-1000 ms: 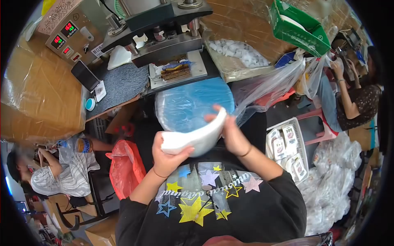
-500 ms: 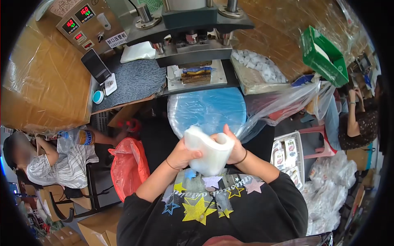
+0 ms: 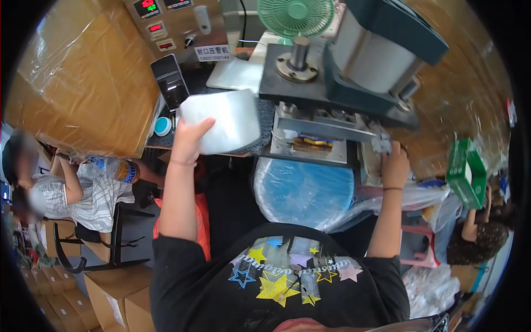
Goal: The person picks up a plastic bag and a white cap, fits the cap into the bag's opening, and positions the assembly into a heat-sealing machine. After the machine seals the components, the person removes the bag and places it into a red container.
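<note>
My left hand (image 3: 188, 141) grips a white translucent roll of film (image 3: 229, 120) above the grey mat (image 3: 266, 113) on the bench, left of the press. The thumb lies across the roll's face. My right hand (image 3: 395, 166) is at the tray (image 3: 369, 165) to the right of the press, touching or just beside small white translucent pieces (image 3: 381, 143). Its fingertips are partly hidden, so what they hold is not clear. Between my hands is the press (image 3: 326, 124), with a metal plate and a brown block (image 3: 312, 145) under it.
A round blue plastic-covered stool (image 3: 304, 191) stands before the press. A phone (image 3: 168, 83), a teal-lidded jar (image 3: 162, 126) and a green fan (image 3: 296, 16) are on the bench. A green box (image 3: 467, 174) is at right. One person (image 3: 72, 188) sits left, another (image 3: 478, 240) right.
My hands have parted: the left carried the roll up and left to the mat, and the right let go and reached to the tray. The view has shifted.
</note>
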Available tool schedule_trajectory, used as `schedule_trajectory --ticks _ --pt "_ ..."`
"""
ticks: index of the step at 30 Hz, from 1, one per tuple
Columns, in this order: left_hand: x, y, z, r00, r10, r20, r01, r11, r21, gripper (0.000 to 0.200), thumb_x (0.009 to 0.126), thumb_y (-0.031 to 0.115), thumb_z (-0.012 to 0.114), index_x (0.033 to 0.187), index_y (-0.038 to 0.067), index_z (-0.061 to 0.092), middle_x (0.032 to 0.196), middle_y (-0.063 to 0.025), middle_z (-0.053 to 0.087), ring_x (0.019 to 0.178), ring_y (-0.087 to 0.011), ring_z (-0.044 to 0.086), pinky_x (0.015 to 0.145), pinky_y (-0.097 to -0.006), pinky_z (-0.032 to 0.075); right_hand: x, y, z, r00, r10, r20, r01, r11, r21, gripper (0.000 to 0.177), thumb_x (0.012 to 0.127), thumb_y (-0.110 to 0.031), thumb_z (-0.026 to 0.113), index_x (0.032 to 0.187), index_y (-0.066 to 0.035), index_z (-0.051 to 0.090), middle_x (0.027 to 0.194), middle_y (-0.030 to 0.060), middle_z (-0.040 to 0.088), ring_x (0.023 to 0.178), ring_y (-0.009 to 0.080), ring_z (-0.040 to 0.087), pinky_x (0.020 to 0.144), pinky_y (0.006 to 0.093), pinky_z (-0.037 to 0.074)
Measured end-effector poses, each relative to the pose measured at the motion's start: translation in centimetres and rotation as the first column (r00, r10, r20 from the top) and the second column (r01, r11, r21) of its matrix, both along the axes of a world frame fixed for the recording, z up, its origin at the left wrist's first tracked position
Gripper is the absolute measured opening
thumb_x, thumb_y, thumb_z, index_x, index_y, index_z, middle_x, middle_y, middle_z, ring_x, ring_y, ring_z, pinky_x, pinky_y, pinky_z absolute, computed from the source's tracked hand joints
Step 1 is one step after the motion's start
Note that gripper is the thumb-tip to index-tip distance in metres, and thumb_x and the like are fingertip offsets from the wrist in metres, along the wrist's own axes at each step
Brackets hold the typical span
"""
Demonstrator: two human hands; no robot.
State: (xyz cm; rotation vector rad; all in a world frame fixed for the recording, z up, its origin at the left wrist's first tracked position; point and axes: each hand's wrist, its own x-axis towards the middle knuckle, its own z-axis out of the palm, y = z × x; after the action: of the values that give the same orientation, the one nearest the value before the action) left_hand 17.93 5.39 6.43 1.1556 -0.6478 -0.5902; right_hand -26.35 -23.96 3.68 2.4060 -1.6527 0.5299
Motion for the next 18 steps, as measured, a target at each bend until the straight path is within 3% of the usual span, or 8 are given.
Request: schedule_trajectory --ticks 3,5,8,11,12,15,17,18 --pt "3.0 -5.2 -1.1 1.0 -0.004 -0.004 0.004 1.0 -0.006 0.047 0.082 0.003 0.079 0.124 0.0 0.06 0.116 -0.0078 0.068 0.104 -0.0177 0.066 0.094 -0.034 0.053 -1.0 1.0 -0.5 0.996 0.061 0.061 -0.053 0.991 -0.124 0.039 0.085 -0.018 0.074 0.119 -0.006 0.058 0.107 0.0213 0.066 0.094 0.0434 0.064 0.079 0.05 0.052" --pt "4.3 -8.6 -2.2 0.986 0.068 0.15 -0.08 0.994 0.079 0.054 0.081 0.016 0.083 0.126 0.0 0.058 0.117 -0.0098 0.068 0.108 -0.0203 0.065 0.096 -0.0342 0.051 -2.0 0.3 -1.9 0.977 0.179 0.118 -0.148 0.962 -0.231 0.04 0.084 -0.018 0.074 0.118 -0.004 0.059 0.107 0.0208 0.066 0.093 0.0429 0.064 0.079 0.0494 0.051" --pt "7.2 -11.3 -4.0 0.843 0.16 0.514 -0.429 0.776 0.462 0.068 0.074 0.028 0.089 0.126 -0.001 0.058 0.117 -0.0155 0.069 0.107 -0.0271 0.067 0.096 -0.0355 0.051 -2.2 0.4 -2.7 0.953 0.228 0.198 -0.171 0.948 -0.267 0.034 0.092 -0.015 0.068 0.123 -0.002 0.059 0.109 0.0198 0.067 0.098 0.0403 0.064 0.083 0.0457 0.052" --pt "7.3 -11.5 -2.6 0.75 0.065 0.658 -0.539 0.636 0.551 0.078 0.066 0.037 0.092 0.126 0.001 0.058 0.118 -0.0191 0.067 0.109 -0.0364 0.065 0.096 -0.0393 0.051 -2.1 1.1 -2.4 0.921 0.245 0.302 -0.16 0.947 -0.28 0.031 0.097 -0.013 0.064 0.125 -0.002 0.059 0.113 0.0191 0.068 0.102 0.0389 0.065 0.086 0.0441 0.052" --pt "5.7 -11.4 -1.3 0.53 -0.032 0.848 -0.744 0.463 0.482 0.077 0.069 0.036 0.09 0.132 0.007 0.057 0.123 -0.0181 0.064 0.112 -0.0398 0.063 0.097 -0.0455 0.05 -2.0 1.0 -2.6 0.908 0.249 0.337 -0.156 0.947 -0.28 0.03 0.098 -0.012 0.062 0.126 -0.002 0.059 0.114 0.0189 0.069 0.103 0.0385 0.065 0.087 0.0435 0.052" --pt "3.6 -12.3 0.3 0.379 -0.171 0.909 -0.83 0.371 0.416 0.061 0.079 0.038 0.08 0.133 0.017 0.06 0.131 -0.0146 0.057 0.122 -0.0336 0.056 0.104 -0.0511 0.044 -1.6 0.9 -2.7 0.893 0.267 0.362 -0.158 0.94 -0.304 0.028 0.098 -0.01 0.061 0.125 -0.002 0.061 0.116 0.0186 0.069 0.104 0.0382 0.066 0.088 0.0437 0.052" --pt "4.9 -13.6 -4.7 -0.047 -0.241 0.969 -0.807 0.581 0.105 0.05 0.095 0.032 0.054 0.144 0.021 0.053 0.146 -0.0119 0.05 0.139 -0.0292 0.044 0.113 -0.0607 0.031 -1.9 1.6 -2.1 0.922 0.241 0.302 -0.155 0.947 -0.283 0.028 0.098 -0.01 0.061 0.124 -0.001 0.061 0.115 0.0187 0.069 0.104 0.0379 0.066 0.089 0.0438 0.052" --pt "3.9 -14.1 -4.5 -0.063 -0.202 0.977 -0.758 0.647 0.085 0.051 0.096 0.035 0.053 0.145 0.021 0.052 0.149 -0.0106 0.049 0.142 -0.0288 0.041 0.114 -0.0624 0.027 -2.1 1.3 -2.5 0.932 0.235 0.277 -0.158 0.949 -0.273 0.027 0.097 -0.01 0.061 0.123 -0.001 0.062 0.115 0.0187 0.069 0.105 0.0377 0.066 0.089 0.0439 0.052"
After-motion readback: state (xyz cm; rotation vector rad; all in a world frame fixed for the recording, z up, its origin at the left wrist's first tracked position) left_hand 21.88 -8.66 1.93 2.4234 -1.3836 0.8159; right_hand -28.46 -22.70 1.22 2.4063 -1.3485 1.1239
